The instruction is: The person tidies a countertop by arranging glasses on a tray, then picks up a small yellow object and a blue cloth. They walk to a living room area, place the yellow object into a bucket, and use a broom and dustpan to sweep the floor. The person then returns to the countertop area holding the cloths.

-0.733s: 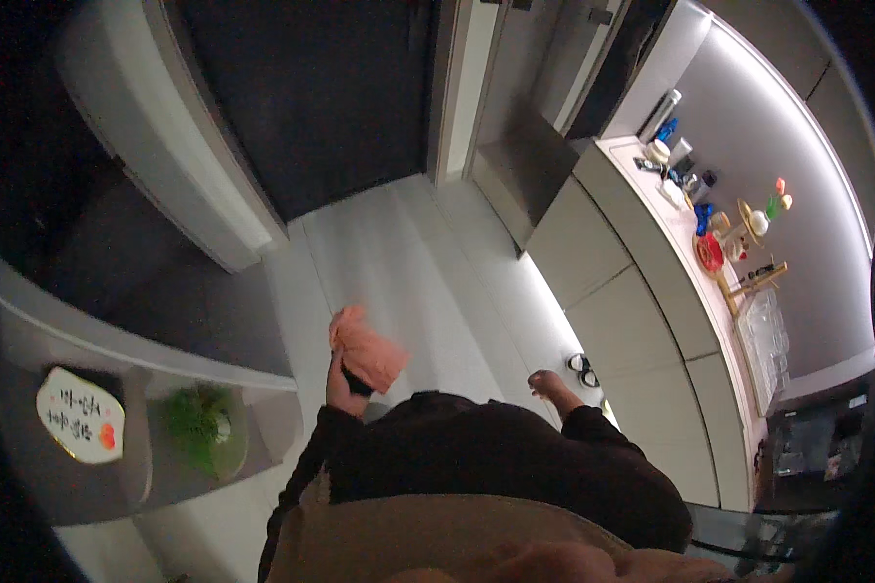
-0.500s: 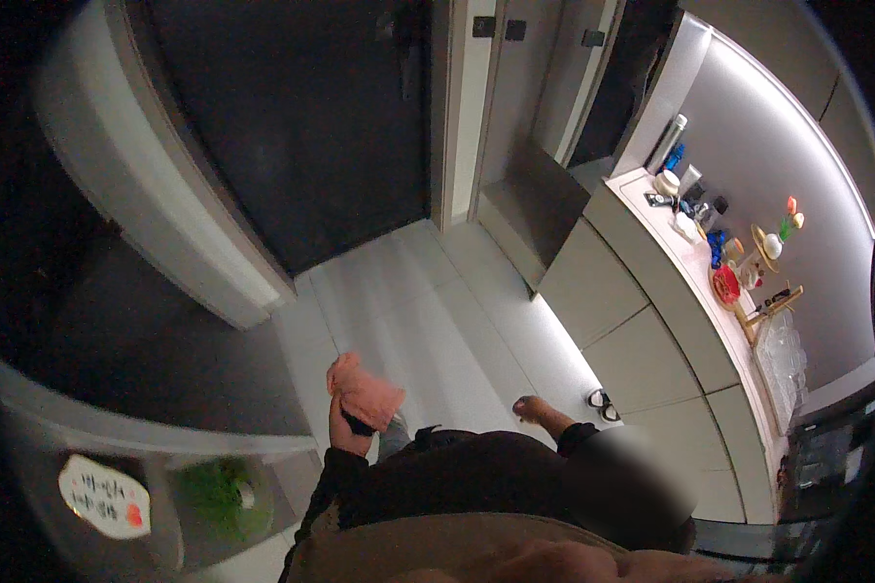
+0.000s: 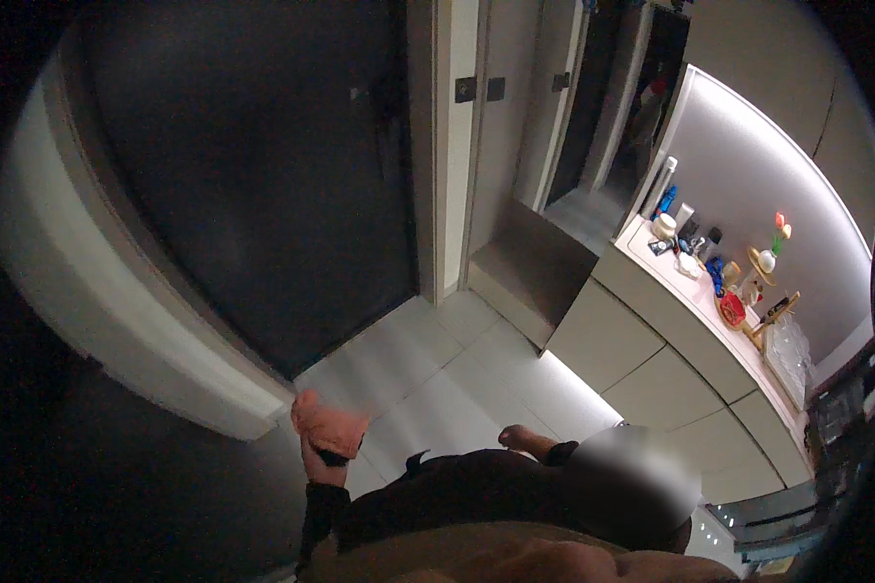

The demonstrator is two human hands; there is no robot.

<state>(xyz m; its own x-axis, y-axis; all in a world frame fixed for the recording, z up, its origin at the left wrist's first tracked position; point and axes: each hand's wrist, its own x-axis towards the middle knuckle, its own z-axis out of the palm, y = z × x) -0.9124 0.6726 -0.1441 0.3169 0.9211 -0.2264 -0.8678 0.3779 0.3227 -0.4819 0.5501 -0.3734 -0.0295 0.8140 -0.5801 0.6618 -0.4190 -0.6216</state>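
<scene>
Head view, looking down over a dark-sleeved torso onto a pale tiled floor (image 3: 437, 389). Left hand (image 3: 326, 457) raised at lower left, fingers closed around a bunched orange cloth (image 3: 329, 426); something small and dark seen under the cloth against the palm, too unclear to tell. Cloth held in the air above the floor, just in front of a curved white wall edge (image 3: 126, 321). Right hand (image 3: 527, 439) low near the middle, empty, fingers loosely curled, touching nothing; too small to tell whether fully spread. Hands well apart, with the dark chest between.

Ahead, a large dark door (image 3: 253, 175) filling the upper left, with a white frame (image 3: 447, 146) beside it. Further right, a narrow passage with a low step (image 3: 530, 267). Along the right, a long pale counter (image 3: 690, 311) over flat cabinet fronts, lit from behind by a bright wall. On the counter, a cluster of small things: a white jar (image 3: 663, 226), blue bottles (image 3: 667, 199), a red dish (image 3: 732, 310), a small vase with flowers (image 3: 770, 255). Blurred patch at lower right, hiding what lies there.
</scene>
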